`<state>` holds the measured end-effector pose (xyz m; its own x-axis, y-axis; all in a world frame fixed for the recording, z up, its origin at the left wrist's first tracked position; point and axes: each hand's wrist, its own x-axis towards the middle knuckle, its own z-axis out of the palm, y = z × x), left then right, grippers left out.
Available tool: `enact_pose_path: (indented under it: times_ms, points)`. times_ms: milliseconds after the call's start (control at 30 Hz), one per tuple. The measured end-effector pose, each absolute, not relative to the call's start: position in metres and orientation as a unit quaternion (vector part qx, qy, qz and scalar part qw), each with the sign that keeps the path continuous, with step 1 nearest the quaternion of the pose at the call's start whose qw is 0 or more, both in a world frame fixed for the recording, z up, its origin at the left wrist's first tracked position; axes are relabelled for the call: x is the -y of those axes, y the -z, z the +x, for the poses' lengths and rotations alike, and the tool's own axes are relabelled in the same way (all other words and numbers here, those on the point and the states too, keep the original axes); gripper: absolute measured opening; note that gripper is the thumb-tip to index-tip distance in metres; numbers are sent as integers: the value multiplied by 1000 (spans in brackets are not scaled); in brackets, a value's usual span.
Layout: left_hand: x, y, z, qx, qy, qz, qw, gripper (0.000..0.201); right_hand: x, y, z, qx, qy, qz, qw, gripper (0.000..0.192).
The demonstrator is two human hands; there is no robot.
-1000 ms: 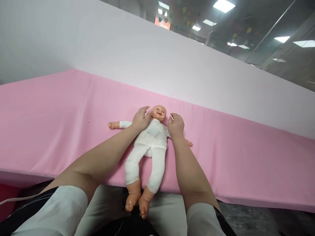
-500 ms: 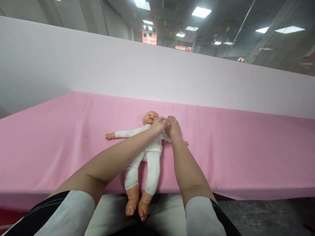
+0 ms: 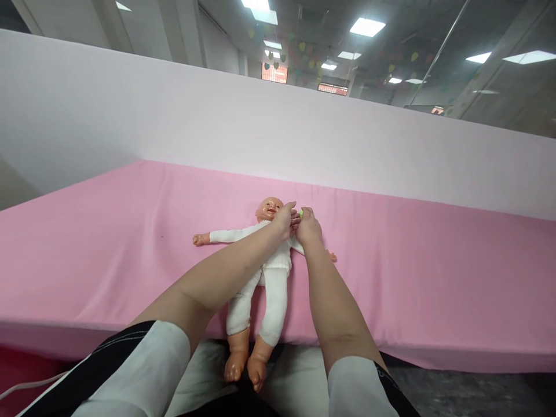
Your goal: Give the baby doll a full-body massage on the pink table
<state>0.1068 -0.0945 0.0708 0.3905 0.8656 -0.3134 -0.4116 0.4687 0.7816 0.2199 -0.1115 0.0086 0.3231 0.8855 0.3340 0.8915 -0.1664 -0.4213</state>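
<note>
A baby doll [image 3: 274,289] in a white top and white trousers lies face up on the pink table cover [image 3: 130,231]. Its arms are spread, and its bare feet [image 3: 245,365] hang over the near edge. My left hand [image 3: 284,219] reaches across the doll's chest, fingers pinched at the collar just below the doll's head [image 3: 266,207]. My right hand [image 3: 309,227] rests on the doll's far shoulder, fingertips meeting the left hand's. A small green thing [image 3: 300,213] shows between the fingertips; I cannot tell what it is.
A pale lilac fabric wall [image 3: 260,121] stands along the back of the table. My lap in light trousers [image 3: 295,376] is under the near table edge. A white cord [image 3: 26,387] runs at the lower left. Ceiling lights and a glass partition lie beyond.
A second ago my hands were apart on either side of the doll's head. They have since come together at its neck and right shoulder, and the green thing now shows.
</note>
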Motion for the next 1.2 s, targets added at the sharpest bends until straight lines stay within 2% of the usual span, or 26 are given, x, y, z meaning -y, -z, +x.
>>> enact_pose_path:
  times_ms: [133,267,467,567,633,733,833,933,1067,1200]
  points:
    - [99,-74,92,-356,-408,308,782,30,114,-8,219,589,16,-752,296,71]
    - [110,-73,60,-310,-419,309,796,34,119,-7,218,587,30,-744,319,74]
    - [118,-57,-4,-219,-462,299,806,37,128,-19,206,586,89,-723,356,58]
    - [114,-50,-19,-199,-473,267,816,43,138,-36,179,630,124,-662,386,52]
    - [112,-48,-20,-180,-484,242,821,46,147,-47,153,725,105,-567,376,48]
    - [109,-51,-19,-158,-477,200,841,56,160,-52,115,851,53,-431,294,59]
    - [105,-57,-25,-154,-466,168,855,73,168,-51,96,860,32,-443,252,71]
    - [95,-60,-36,-160,-490,157,843,78,174,-52,92,864,10,-454,217,74]
    - [92,-62,-44,-162,-514,135,832,79,186,-57,85,883,-34,-414,217,74]
    - [106,-65,-36,-130,-475,139,859,75,192,-55,79,879,-40,-416,230,86]
